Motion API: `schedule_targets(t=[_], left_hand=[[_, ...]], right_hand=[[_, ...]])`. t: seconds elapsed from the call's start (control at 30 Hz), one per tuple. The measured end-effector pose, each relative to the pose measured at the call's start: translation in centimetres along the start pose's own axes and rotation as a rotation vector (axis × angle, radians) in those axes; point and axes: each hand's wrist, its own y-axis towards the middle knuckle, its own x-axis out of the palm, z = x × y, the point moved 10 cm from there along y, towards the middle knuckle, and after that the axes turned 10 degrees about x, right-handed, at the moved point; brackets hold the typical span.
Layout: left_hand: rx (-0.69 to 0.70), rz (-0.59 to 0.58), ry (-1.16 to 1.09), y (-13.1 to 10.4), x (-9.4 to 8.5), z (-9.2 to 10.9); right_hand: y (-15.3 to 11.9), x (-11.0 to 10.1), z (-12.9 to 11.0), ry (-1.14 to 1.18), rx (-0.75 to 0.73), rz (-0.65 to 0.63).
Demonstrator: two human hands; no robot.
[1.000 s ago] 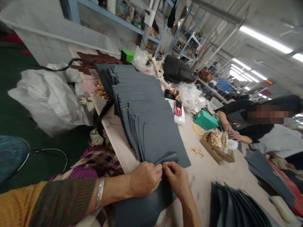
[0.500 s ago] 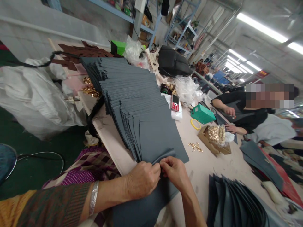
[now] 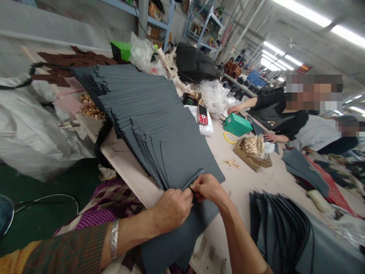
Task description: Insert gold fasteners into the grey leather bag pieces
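Note:
Both of my hands pinch one dark grey leather-like panel at the near end of a fanned stack. My left hand is closed on a fold of it, a silver band at the wrist. Close beside it, my right hand pinches the same raised fold with thumb and forefinger. Whether a small part sits between the fingertips is hidden. The panel's lower part hangs over the table's near edge. Beyond my hands, the overlapping stack of grey panels stretches away across the table.
Gold metal pieces lie loose near an open cardboard box. Behind are a green device, a yellow ring and a red phone. More folded panels stand at right. A co-worker sits across the table.
The view has shifted slightly, so the table's contents sit further left and higher. My hands keep hold of the folded panel. The co-worker's one hand has moved out behind the green device.

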Motion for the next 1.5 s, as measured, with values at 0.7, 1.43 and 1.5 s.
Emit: schedule_targets(t=[0.7,1.43,1.5], left_hand=[[-0.007,0.258,-0.044,-0.8,-1.1,-0.8],[-0.340,0.235,-0.749,-2.7,0.3,-3.8],[-0.378,0.166,-0.814,-2.9,1.1,-3.2]], right_hand=[[-10.2,-6.6,10.5,0.272,-0.147,0.782],[-23.2,-23.7,13.6,0.885,-0.260,0.915],[-25.8,-29.5,16.7,0.817,-0.170,1.054]])
